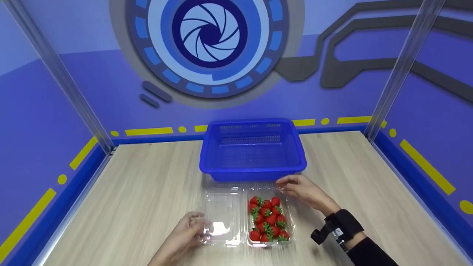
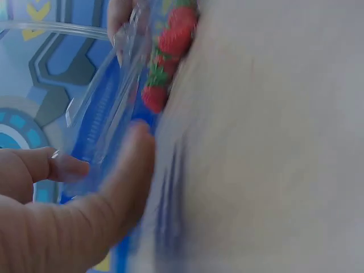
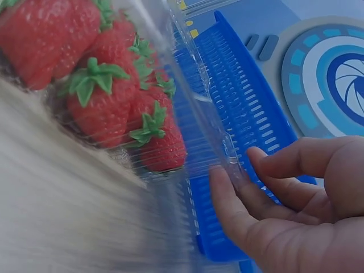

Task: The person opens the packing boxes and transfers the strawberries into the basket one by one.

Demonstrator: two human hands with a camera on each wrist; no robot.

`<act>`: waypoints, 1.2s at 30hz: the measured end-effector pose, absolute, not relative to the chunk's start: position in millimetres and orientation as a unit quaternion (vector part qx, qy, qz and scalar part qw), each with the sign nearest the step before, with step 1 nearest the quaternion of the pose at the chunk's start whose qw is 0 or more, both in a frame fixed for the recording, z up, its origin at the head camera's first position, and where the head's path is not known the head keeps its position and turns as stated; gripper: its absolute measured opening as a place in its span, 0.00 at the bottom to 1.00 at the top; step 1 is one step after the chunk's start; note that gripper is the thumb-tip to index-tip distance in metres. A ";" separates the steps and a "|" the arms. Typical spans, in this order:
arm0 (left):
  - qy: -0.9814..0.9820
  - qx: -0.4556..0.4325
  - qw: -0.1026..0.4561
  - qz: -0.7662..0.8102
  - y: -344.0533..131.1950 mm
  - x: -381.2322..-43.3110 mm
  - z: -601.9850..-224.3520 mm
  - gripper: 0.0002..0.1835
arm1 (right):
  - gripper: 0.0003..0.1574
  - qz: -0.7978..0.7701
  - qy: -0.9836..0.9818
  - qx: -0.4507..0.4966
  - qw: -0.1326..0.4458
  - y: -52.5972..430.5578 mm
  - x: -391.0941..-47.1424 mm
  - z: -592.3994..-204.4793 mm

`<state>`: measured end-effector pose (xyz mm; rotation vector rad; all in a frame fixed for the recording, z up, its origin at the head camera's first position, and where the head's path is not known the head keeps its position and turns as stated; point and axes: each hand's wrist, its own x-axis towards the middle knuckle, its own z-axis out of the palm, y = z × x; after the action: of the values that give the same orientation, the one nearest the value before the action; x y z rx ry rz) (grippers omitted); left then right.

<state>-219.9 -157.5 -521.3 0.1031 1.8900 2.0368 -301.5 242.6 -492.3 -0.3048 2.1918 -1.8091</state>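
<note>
An opened clear plastic clamshell box [image 1: 294,236] stands on the table, its right half filled with several red strawberries [image 1: 271,219] with green leaves. The clear lid [image 1: 221,207] lies folded out to the left, glare on its surface. My left hand [image 1: 186,231] is at the lid's left edge, thumb and fingers apart in the left wrist view, with the thumb blurred. At the box's far right corner, my right hand [image 1: 305,190] holds the clear rim between thumb and fingers, as the right wrist view shows.
Just behind the box stands a blue plastic basket [image 1: 253,175] with slotted walls and nothing visible inside. The wooden table [image 1: 147,177] is bounded by printed blue panels at the back and sides. A black wrist camera [image 1: 342,227] is strapped to the right wrist.
</note>
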 end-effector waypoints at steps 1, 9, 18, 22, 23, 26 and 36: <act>0.703 0.035 0.155 0.693 -158.9 -222.4 -517.0 0.29 | 0.23 -0.616 0.768 -0.109 0.137 242.5 -300.3 -490.5; 0.783 0.036 0.004 0.621 -158.9 -276.7 -485.2 0.27 | 0.19 -0.459 0.874 -0.146 0.061 231.4 -286.9 -471.4; 0.671 -0.024 0.060 0.739 -139.7 -339.5 -496.2 0.32 | 0.18 -0.347 0.921 -0.175 0.001 209.8 -265.6 -464.4; 0.623 -0.040 0.080 0.777 -129.8 -349.8 -506.6 0.32 | 0.18 -0.352 0.916 -0.194 0.000 204.6 -256.3 -466.4; 0.616 -0.046 0.079 0.782 -127.7 -351.4 -508.4 0.32 | 0.18 -0.355 0.913 -0.200 0.001 203.5 -254.7 -466.6; 0.590 -0.055 0.072 0.802 -122.8 -354.5 -511.0 0.32 | 0.19 -0.360 0.907 -0.216 0.002 200.2 -251.7 -467.5; 0.543 -0.048 0.056 0.836 -111.8 -364.0 -504.7 0.26 | 0.19 -0.353 0.906 -0.235 -0.005 194.0 -248.6 -465.2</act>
<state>-364.0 -111.8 -504.7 -0.1447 1.6485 2.5379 -248.6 194.0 -465.2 -0.7393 2.8541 -1.1125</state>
